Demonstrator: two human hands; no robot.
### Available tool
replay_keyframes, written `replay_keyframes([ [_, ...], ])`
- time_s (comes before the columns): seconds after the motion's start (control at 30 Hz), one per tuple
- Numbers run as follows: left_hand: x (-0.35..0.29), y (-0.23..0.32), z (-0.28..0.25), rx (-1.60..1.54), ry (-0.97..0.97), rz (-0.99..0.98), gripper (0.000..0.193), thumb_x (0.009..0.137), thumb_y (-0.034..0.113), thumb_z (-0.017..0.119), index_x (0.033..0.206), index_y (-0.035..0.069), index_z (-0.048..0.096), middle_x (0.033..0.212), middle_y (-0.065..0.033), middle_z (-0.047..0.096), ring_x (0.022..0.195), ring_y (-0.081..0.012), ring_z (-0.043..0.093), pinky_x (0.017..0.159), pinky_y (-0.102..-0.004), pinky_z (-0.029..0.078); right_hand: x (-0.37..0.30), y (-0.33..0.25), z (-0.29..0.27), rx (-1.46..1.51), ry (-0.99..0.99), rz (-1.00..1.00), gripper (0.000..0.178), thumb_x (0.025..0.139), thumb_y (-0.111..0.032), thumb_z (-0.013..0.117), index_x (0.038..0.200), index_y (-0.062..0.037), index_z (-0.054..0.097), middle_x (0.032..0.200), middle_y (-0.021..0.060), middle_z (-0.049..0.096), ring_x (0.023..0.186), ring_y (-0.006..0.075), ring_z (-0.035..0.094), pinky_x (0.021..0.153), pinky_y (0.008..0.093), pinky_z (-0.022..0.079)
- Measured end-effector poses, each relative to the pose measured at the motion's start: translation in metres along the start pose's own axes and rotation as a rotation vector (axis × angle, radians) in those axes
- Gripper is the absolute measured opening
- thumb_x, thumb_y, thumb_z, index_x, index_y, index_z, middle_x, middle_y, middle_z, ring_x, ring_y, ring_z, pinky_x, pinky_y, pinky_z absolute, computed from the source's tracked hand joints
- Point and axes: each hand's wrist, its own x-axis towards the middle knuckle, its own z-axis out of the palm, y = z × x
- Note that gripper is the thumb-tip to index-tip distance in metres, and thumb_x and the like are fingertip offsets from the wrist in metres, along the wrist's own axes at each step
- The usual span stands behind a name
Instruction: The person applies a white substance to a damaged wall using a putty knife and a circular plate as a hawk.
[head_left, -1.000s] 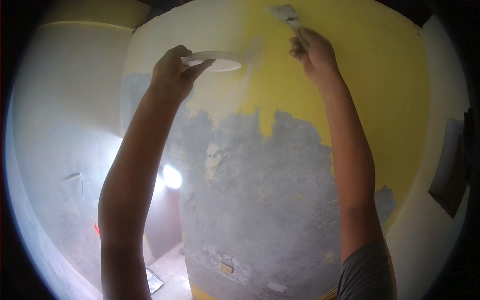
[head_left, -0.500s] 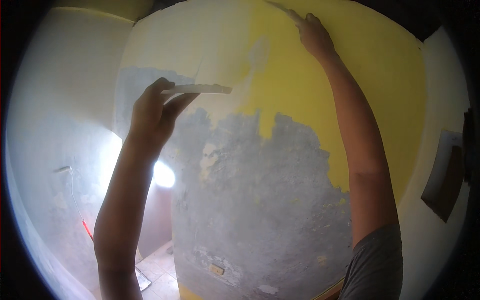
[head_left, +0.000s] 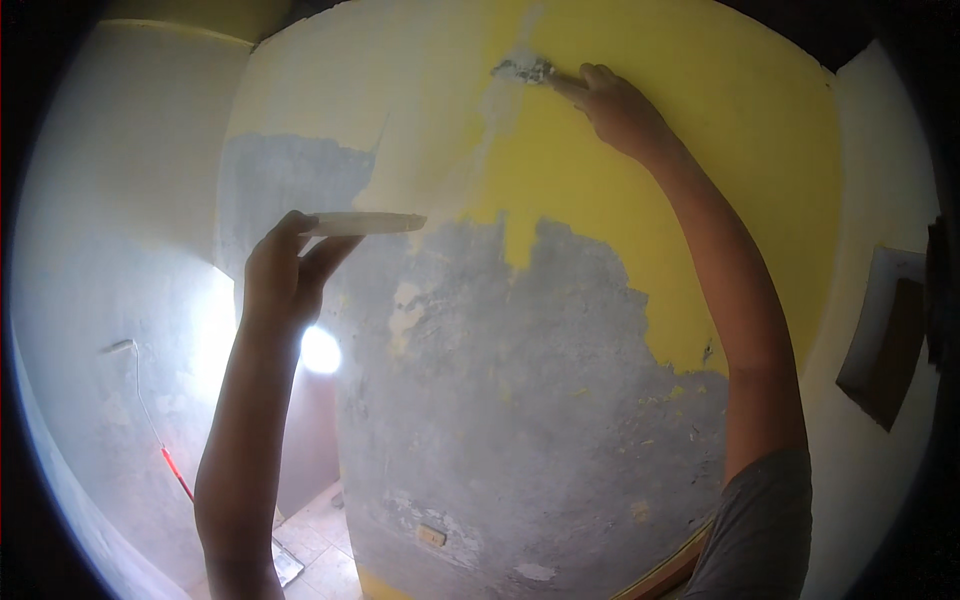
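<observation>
My right hand (head_left: 615, 105) is closed on the handle of a putty knife (head_left: 524, 70), its blade smeared with whitish and dark filler. The blade lies at the upper part of the wall (head_left: 700, 200), by a pale streak of filler (head_left: 500, 105) on the yellow paint. At a lower height, my left hand (head_left: 278, 265) grips a flat, pale board (head_left: 365, 223) by its edge, thumb beneath and fingers above. The board is seen nearly edge-on, so whatever lies on its upper face is hidden. Below it the wall is bare grey plaster (head_left: 520, 400) with a ragged paint edge.
A paint roller with a red handle (head_left: 176, 470) leans at the left wall. Low on the grey plaster sits a wall socket (head_left: 432, 536). A tray (head_left: 287, 563) lies on the tiled floor. On the right wall hangs a grey and brown panel (head_left: 885, 340). Bright light glares at left.
My right hand has brought the putty knife down and left from the wall's top edge; its smeared blade now shows. The board in my left hand has dropped slightly and shifted left.
</observation>
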Motion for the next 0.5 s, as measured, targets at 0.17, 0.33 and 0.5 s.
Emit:
replay_keyframes([
  [0.17,-0.002,-0.011,-0.01,0.316,-0.129,0.089,0.033,0.099,0.002,0.05,0.119,-0.023,0.041,0.133,-0.0332,0.046,0.126,-0.0486,0.057,0.117,-0.0521,0.051,-0.027,-0.025,-0.038,0.466,0.023,0.123,0.051,0.1,-0.007,0.059,0.149,-0.0203,0.058,0.116,0.015,0.066,0.105,0.0306,0.067,0.093,0.0409,0.056],
  [0.33,-0.017,-0.031,0.009,0.142,-0.109,0.087,0.035,0.101,0.004,0.047,0.124,-0.022,0.045,0.132,-0.0333,0.052,0.129,-0.0462,0.056,0.116,-0.0521,0.05,-0.056,-0.074,-0.043,1.213,0.347,0.29,0.035,0.105,-0.014,0.059,0.139,-0.0081,0.065,0.088,0.0066,0.064,0.08,0.0177,0.061,0.072,0.0353,0.053],
  [0.5,-0.059,-0.032,0.012,0.053,0.031,0.078,0.042,0.102,0.003,0.047,0.14,-0.012,0.043,0.136,-0.0292,0.055,0.127,-0.0432,0.06,0.107,-0.0518,0.057,-0.096,-0.132,-0.096,2.079,-0.076,0.909,0.02,0.103,-0.023,0.061,0.104,-0.0045,0.068,0.069,-0.0006,0.052,0.052,0.0045,0.037,0.051,0.0239,0.032],
])
